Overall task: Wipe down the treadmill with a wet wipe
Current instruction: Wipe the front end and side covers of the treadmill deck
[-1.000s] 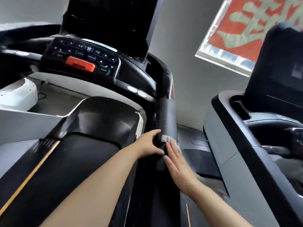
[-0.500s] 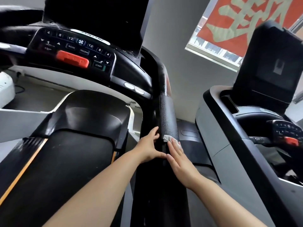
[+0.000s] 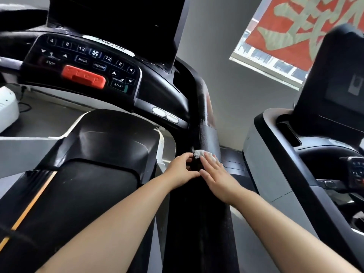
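The black treadmill's right handrail runs from the console down toward me. A white wet wipe lies on the rail. My right hand lies flat on the rail with straight fingers, its fingertips pressing the wipe. My left hand grips the rail's inner side just left of the wipe, fingers curled round the edge. The wipe is mostly covered by my right fingers.
The console with a red stop bar sits at upper left, above the black belt and motor cover. A second treadmill stands close on the right. A white device is at far left.
Both hands stay at the same place on the handrail. My left fingers curl further round the rail's edge. The camera has tilted, shifting the view.
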A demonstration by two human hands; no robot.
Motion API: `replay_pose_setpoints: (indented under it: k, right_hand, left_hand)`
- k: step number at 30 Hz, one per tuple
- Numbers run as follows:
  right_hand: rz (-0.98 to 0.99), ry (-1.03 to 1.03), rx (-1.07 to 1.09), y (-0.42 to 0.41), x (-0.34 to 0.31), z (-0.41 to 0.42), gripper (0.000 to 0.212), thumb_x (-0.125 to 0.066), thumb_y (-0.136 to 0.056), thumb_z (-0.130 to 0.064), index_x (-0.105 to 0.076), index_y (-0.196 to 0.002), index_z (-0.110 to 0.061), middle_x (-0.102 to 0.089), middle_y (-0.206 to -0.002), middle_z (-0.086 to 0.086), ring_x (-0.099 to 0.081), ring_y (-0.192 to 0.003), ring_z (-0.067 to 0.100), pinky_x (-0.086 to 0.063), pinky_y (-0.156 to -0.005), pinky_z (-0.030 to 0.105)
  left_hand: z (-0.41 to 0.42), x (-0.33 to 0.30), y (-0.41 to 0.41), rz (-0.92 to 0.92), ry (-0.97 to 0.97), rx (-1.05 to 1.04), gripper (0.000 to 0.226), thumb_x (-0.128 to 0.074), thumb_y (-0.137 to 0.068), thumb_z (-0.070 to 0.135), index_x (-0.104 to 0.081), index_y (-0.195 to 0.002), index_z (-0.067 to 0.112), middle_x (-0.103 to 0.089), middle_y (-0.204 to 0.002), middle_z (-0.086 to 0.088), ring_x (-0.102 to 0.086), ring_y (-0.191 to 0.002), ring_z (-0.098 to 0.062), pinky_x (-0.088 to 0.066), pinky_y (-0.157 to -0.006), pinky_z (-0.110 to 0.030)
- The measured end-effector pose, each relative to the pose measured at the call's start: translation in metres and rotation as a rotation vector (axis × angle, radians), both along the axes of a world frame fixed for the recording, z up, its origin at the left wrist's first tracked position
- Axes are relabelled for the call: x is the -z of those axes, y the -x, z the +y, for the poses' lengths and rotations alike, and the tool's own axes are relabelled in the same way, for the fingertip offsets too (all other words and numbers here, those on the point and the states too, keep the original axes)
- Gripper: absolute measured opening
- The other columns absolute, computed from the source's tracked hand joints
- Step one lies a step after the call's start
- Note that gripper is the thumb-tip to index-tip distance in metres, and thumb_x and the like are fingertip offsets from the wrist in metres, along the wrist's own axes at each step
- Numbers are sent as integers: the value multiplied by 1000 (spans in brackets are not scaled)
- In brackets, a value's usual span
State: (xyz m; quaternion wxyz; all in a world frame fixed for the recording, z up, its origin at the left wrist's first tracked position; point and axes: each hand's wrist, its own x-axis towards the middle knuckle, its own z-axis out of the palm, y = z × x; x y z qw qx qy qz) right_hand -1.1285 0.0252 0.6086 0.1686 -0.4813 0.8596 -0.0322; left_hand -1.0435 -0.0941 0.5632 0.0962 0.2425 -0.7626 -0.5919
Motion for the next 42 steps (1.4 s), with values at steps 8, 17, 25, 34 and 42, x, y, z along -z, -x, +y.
replay_pose_setpoints:
  k: [8, 17, 25, 34, 42]
  right_hand:
    - [235, -200, -62, 44, -6, -75, 53, -25, -104, -32, -11, -151, -13, 5, -160, 0, 9, -146, 21, -2, -117, 36]
    - [495, -514, -275, 30, -22, -87, 52, -21, -104, -36, -17, -151, -14, -1, -160, 3, 9, -146, 18, 1, -115, 30]
    - [477, -654, -380, 1, -36, -61, 52, -18, -103, -40, -15, -151, -21, -9, -159, -5, 5, -146, 12, 4, -118, 32]
    - [488, -694, -502, -15, -17, -64, 55, -16, -102, -42, -24, -149, -14, -19, -157, 0, -3, -146, 13, 4, -117, 32]
    - [600, -685, -377, 28, -16, -109, 56, -16, -102, -42, -19, -150, -12, -15, -158, 3, -1, -146, 16, 2, -118, 33]
  left_hand:
    - [-14, 22, 0, -34, -44, 181, 83, -77, -76, 32, -33, -145, 14, -37, -147, -4, -38, -134, -19, -30, -111, -29]
    - [6, 41, -15, 19, 28, 311, 104, -77, -71, 44, -15, -151, 20, -5, -159, -2, -8, -145, -17, -11, -118, -30]
    - [12, 52, -28, -37, -13, 357, 110, -76, -70, 48, -10, -151, 15, -2, -159, -4, -8, -145, -22, -14, -118, -34]
    - [20, 60, -28, -19, -25, 289, 111, -80, -64, 49, -15, -150, 18, -8, -156, 1, -13, -142, -21, -19, -116, -36]
    - [-3, 63, -20, 12, -112, 167, 83, -72, -81, 34, -26, -146, 14, -26, -151, -1, -28, -138, -14, -19, -108, -18]
